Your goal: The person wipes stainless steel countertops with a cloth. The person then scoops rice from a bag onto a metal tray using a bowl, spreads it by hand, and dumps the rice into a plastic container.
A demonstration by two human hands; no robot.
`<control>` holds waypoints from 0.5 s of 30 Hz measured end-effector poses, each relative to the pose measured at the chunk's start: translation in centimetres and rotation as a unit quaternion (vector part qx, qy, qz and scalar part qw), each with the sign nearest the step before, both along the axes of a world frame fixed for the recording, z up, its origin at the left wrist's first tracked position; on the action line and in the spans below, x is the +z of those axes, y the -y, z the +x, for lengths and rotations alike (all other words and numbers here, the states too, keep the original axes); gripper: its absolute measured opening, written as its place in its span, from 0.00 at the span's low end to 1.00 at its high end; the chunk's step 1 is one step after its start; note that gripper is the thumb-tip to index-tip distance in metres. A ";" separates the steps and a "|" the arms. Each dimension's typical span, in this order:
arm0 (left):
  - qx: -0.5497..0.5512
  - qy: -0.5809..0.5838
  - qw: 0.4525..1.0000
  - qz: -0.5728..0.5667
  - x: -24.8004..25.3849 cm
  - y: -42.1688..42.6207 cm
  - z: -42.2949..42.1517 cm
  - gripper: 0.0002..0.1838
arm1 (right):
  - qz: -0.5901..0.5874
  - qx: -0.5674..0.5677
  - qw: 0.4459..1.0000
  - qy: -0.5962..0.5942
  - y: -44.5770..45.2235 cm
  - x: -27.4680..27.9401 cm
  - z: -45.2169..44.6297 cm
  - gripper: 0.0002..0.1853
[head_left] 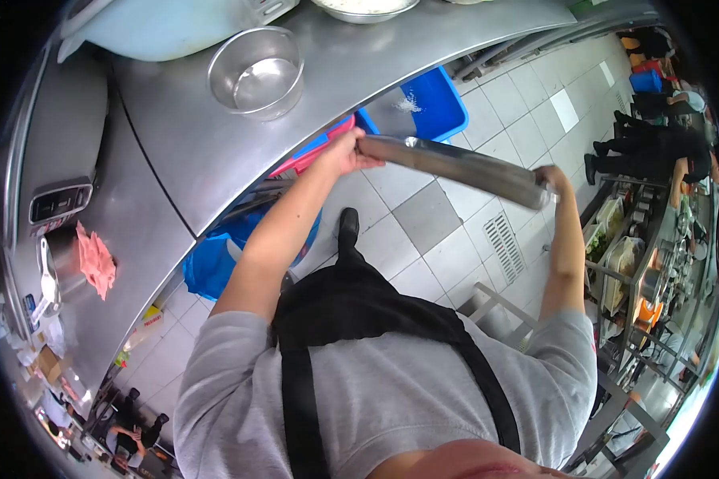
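Observation:
A shallow metal tray (455, 168), seen nearly edge-on, is held over the tiled floor in front of me. My left hand (348, 153) grips its left end, close to the counter's edge. Around the right end are the fingers of my right hand (553, 184). What the tray holds, if anything, is hidden. Beyond it, below the counter, a blue bin (443, 108) has some white material inside. A round steel bowl (257, 73) stands on the metal counter (164, 120).
A scale (61, 203), a pink cloth (95, 262) and a large pale tub (160, 28) are on the counter. Blue bags (208, 267) hang below its edge. Food containers fill a rack (615, 263) at right. Co-workers (663, 152) stand at the far right and lower left.

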State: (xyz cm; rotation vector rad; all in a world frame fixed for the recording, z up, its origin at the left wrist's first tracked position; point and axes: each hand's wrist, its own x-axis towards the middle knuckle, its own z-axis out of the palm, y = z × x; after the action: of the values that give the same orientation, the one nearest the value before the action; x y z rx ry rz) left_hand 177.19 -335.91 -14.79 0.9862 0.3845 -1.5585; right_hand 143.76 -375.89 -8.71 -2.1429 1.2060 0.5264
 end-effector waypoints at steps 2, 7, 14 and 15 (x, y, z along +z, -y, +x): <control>-0.043 0.066 0.997 -0.007 1.0 -2.4 -1.8 0.20 | 0.026 -0.100 0.987 0.124 -2.6 -1.1 -3.3 0.13; -0.210 0.156 0.965 -0.033 4.7 -8.7 -5.5 0.22 | -0.112 -0.147 0.949 0.253 -11.2 0.5 -9.8 0.14; -0.196 0.421 0.882 -0.079 8.8 -22.8 -10.5 0.19 | -0.475 -0.119 0.842 0.225 -23.0 8.0 -8.6 0.20; -0.194 0.426 0.880 -0.079 9.8 -25.4 -10.5 0.19 | -0.489 -0.113 0.829 0.247 -25.4 9.9 -6.8 0.20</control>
State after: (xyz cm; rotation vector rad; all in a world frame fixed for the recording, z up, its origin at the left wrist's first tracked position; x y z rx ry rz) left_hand 166.66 -310.47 -5.01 1.5601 -0.5830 -1.2994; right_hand 136.96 -350.46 1.17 -2.5879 1.5481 -0.9239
